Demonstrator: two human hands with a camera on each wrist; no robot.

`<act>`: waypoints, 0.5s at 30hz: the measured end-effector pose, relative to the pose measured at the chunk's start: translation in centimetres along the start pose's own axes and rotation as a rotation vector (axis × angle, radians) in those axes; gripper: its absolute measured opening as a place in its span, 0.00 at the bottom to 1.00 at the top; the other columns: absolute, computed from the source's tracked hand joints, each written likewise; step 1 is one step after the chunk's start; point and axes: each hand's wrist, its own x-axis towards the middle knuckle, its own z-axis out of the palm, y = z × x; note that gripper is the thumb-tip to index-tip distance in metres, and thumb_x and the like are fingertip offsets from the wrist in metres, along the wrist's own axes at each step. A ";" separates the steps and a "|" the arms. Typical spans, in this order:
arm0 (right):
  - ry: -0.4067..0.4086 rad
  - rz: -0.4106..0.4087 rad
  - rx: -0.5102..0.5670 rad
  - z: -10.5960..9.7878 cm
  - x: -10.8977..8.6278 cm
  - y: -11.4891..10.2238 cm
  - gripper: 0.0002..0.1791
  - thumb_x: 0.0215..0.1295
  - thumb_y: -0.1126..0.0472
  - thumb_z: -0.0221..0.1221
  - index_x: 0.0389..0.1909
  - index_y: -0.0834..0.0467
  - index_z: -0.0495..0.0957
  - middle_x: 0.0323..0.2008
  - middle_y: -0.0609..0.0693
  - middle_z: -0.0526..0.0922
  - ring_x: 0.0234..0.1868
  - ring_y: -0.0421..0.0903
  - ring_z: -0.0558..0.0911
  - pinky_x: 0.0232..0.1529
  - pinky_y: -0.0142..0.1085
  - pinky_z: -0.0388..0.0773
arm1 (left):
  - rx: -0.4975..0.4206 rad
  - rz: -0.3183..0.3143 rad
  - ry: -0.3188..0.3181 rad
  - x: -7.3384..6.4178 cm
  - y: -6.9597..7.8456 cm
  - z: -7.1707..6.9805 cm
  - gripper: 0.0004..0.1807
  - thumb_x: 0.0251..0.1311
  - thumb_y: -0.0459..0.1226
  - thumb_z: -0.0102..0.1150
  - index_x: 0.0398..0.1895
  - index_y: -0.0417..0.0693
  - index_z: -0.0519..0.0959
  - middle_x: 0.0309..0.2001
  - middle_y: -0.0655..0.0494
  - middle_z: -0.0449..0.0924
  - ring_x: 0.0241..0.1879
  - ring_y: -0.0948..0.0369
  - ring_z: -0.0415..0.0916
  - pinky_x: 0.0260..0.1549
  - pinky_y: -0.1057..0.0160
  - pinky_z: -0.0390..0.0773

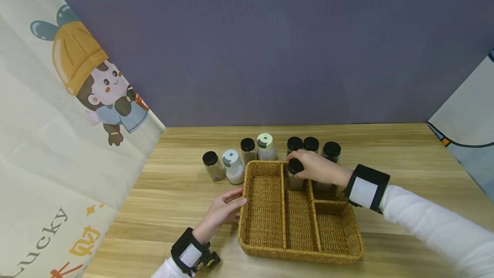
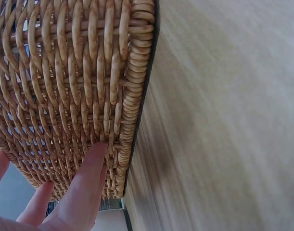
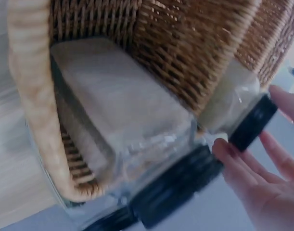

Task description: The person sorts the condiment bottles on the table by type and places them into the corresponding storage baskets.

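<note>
My right hand (image 1: pixel 314 166) pinches the black lid of a clear jar (image 1: pixel 296 182) between fingers and thumb. This jar is upright at the back of the middle compartment of a woven basket (image 1: pixel 283 209); the right wrist view shows its pale contents. In that view, a second black-lidded jar (image 3: pixel 122 91) stands in the neighbouring compartment, nearer the camera. My left hand (image 1: pixel 221 209) is at the basket's left side, its extended fingers (image 2: pixel 79 190) touching the outer wicker wall. The right forearm partly hides the back right compartment in the head view.
Behind and left of the basket stand black-lidded jars (image 1: pixel 213 167) and white-topped shakers (image 1: pixel 233 168). More black-lidded jars (image 1: pixel 295 143) stand behind its back rim. A dark wall panel (image 1: pixel 285 55) rises at the back edge of the wooden table (image 1: pixel 162 209).
</note>
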 end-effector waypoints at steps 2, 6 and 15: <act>0.015 -0.014 0.001 -0.3 -0.1 0.1 0.25 0.51 0.63 0.63 0.51 0.63 0.70 0.47 0.59 0.74 0.46 0.54 0.75 0.39 0.42 0.77 | 0.003 0.014 0.001 -0.1 0.1 0.1 0.37 0.49 0.46 0.61 0.59 0.36 0.63 0.59 0.37 0.62 0.44 0.54 0.75 0.39 0.55 0.79; 0.037 -0.012 -0.002 -1.2 -0.3 0.1 0.22 0.54 0.61 0.60 0.50 0.64 0.70 0.46 0.59 0.75 0.46 0.54 0.75 0.40 0.43 0.77 | -0.015 -0.016 0.018 -0.1 0.3 0.2 0.36 0.50 0.44 0.61 0.60 0.37 0.62 0.59 0.37 0.61 0.45 0.52 0.74 0.40 0.54 0.78; 0.093 0.015 0.036 -3.3 -0.8 0.9 0.18 0.59 0.63 0.56 0.49 0.66 0.71 0.45 0.62 0.76 0.46 0.57 0.75 0.43 0.47 0.76 | 0.010 0.014 0.014 -0.3 0.2 0.2 0.36 0.50 0.45 0.61 0.60 0.36 0.62 0.59 0.37 0.62 0.45 0.52 0.75 0.40 0.55 0.78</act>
